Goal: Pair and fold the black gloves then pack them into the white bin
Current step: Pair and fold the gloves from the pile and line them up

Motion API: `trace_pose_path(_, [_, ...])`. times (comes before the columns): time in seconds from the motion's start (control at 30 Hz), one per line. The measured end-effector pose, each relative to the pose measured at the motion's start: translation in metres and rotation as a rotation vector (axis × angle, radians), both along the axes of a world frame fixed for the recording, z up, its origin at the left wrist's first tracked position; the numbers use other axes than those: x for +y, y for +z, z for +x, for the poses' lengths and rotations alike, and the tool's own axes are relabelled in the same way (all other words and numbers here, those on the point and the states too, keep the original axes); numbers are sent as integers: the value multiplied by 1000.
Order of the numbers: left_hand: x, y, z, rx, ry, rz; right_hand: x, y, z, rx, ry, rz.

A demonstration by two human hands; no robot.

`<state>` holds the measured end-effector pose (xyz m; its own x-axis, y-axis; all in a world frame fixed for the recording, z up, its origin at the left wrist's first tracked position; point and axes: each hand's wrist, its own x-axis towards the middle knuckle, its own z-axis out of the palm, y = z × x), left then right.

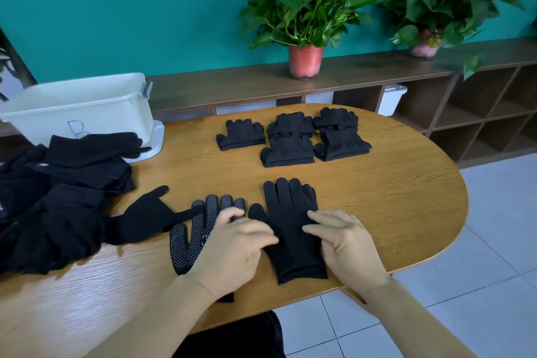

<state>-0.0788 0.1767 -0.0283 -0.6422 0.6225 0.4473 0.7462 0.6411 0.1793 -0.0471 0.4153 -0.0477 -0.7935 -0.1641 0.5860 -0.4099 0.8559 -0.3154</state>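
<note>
Here our hands, left [232,244] and right [345,241], rest fingers apart on gloves [293,229]; far left, the bin [87,107] shows no contents.

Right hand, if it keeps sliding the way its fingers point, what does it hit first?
The right hand points left across the plain black glove it rests on, so it would probably meet the left hand first, whose fingertips lie on that glove's other edge.
</note>
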Motion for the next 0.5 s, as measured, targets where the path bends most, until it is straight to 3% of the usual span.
trace_pose_path(0.07, [2, 9, -5, -87, 147, 133, 0, 11, -5, 14, -57, -61])
trace_pose_path(0.13, [15, 20, -5, -138, 262, 117, -8, 22, -14, 28, -110, -6])
trace_pose_path(0.2, [34, 25, -2, -222, 267, -35, -23, 31, -24, -37, -94, 124])
trace_pose_path(0.33, [51, 7, 3, -346, 238, -411, -39, 22, -31, -511, -64, 378])
trace_pose_path(0.5, [37, -5, -2, -237, 188, -532, -23, 8, -31, -593, -74, 440])
